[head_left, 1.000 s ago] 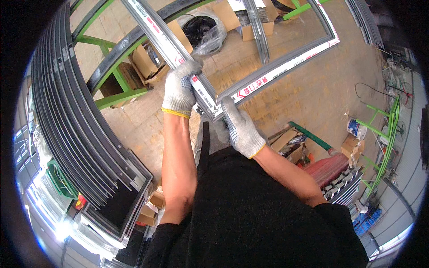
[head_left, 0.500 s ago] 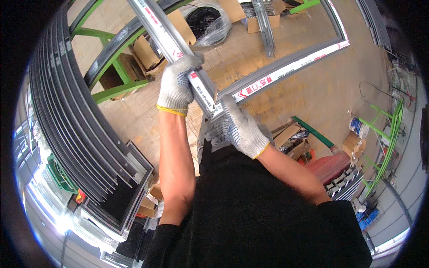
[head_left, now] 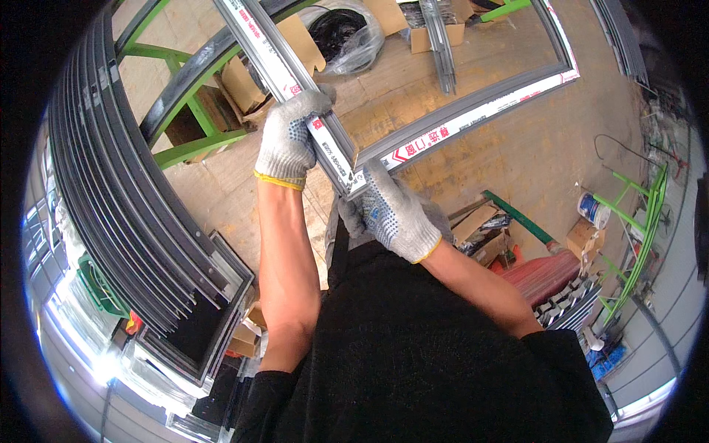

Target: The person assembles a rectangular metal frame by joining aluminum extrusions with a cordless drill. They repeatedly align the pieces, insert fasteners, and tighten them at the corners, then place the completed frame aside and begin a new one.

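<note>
A dark grey metal window frame [head_left: 473, 112] with white-and-red printed protective film spans the upper middle, its near corner pointing toward my body. My left hand [head_left: 286, 140], in a grey-white knitted glove with blue dots and a yellow cuff, wraps around the left bar a little above that corner. Gloved alike, my right hand [head_left: 397, 220] is closed at the mitred corner, its fingertips against the underside and edge of the joint. Part of the right fingers is hidden, and no tool shows in either hand.
Long dark profiles [head_left: 125, 184] are stacked at left beside a green stand [head_left: 196, 151]. Beyond the frame lie open cardboard boxes [head_left: 303, 40] and a plastic-wrapped black coil [head_left: 336, 35]. At right are a red roll [head_left: 543, 279], a white bucket [head_left: 593, 210] and a green rack [head_left: 642, 229].
My right hand has slid slightly down and off the film's top face toward the corner's edge. The left hand has shifted a little to the left, still around the bar.
</note>
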Demonstrator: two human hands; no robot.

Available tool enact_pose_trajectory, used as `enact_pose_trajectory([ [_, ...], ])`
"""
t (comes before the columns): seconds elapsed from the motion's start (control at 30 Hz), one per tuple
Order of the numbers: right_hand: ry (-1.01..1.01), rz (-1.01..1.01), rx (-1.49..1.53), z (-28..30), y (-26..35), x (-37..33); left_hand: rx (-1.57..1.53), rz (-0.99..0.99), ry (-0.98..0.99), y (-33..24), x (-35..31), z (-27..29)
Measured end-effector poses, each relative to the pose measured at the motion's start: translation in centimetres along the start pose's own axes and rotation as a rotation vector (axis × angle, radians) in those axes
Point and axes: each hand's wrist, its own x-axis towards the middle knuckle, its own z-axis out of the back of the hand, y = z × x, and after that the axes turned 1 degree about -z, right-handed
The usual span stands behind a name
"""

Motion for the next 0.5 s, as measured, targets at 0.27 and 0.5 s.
enact_pose_trajectory([
  [0.27, -0.088, 0.022, -0.205, -0.9, 0.6, -0.3, 0.011, -0.021, -0.009, -0.2, -0.4, -0.7],
  [0.5, -0.194, 0.047, -0.207, -2.4, 1.2, -0.8, 0.011, -0.024, -0.037, -0.2, -1.4, -1.3],
])
